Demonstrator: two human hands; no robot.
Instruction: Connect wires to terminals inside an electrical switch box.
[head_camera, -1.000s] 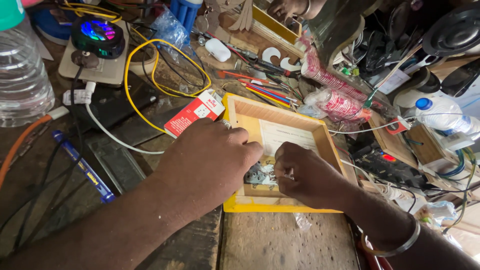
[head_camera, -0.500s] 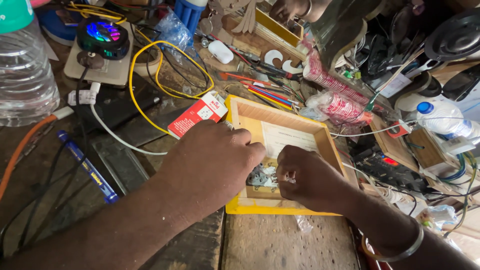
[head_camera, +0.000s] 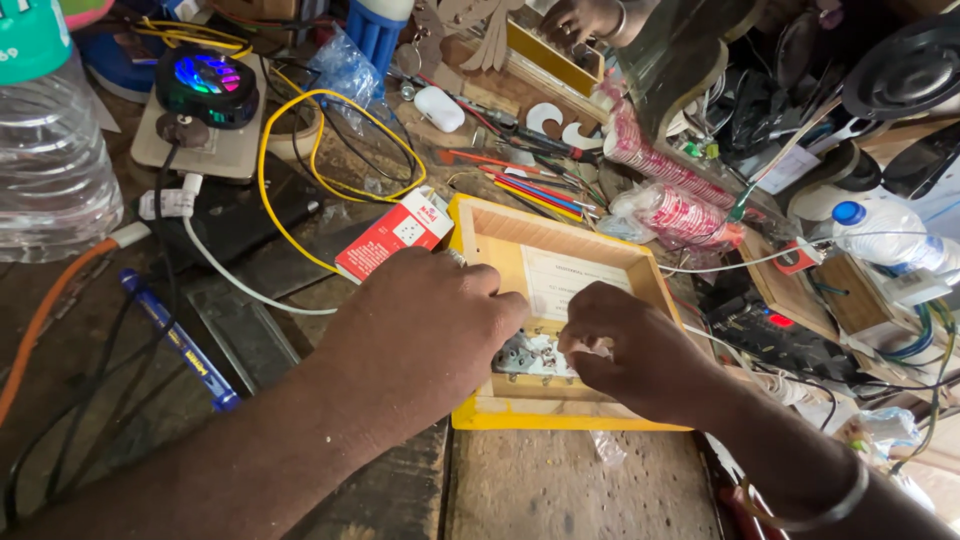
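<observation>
hands first: my left hand (head_camera: 425, 320) and right hand (head_camera: 640, 355) are both down inside the yellow-edged wooden box (head_camera: 500, 230), close together but not touching, fingertips pinched onto the small grey-and-white socket part (head_camera: 530, 355) sitting at the near end of the box. the box itself lies near the middle of the workbench, its near edge just short of the bench's front edge.

progress-wise, my read is i'm mid-fit. the part is in the box and lined up against the near wall, but both hands are on it, so it doesn't look fastened yet. can't tell if any screws or wires are in, my fingers hide that. the rest of the box floor is bare apart from a pale paper label (head_camera: 565, 280) stuck flat toward the far end, rectangular, with small print.

packaging around it: a red and white carton (head_camera: 395, 235) lies flat touching the box's far left corner, angled. off the far right side of the box there's a clear bag of red-and-white patterned stuff (head_camera: 680, 215), and another sleeve of the same pattern (head_camera: 660, 165) running diagonally behind it. a small red tag (head_camera: 795, 258) sits further right on a white cable.

at the left edge of the bench there's a clear plastic bottle (head_camera: 50, 170) with a green cap, and a blue pen (head_camera: 180, 340) lying diagonally nearer the front. another bottle with a blue cap (head_camera: 885, 235) lies on its side at the right edge.
</observation>
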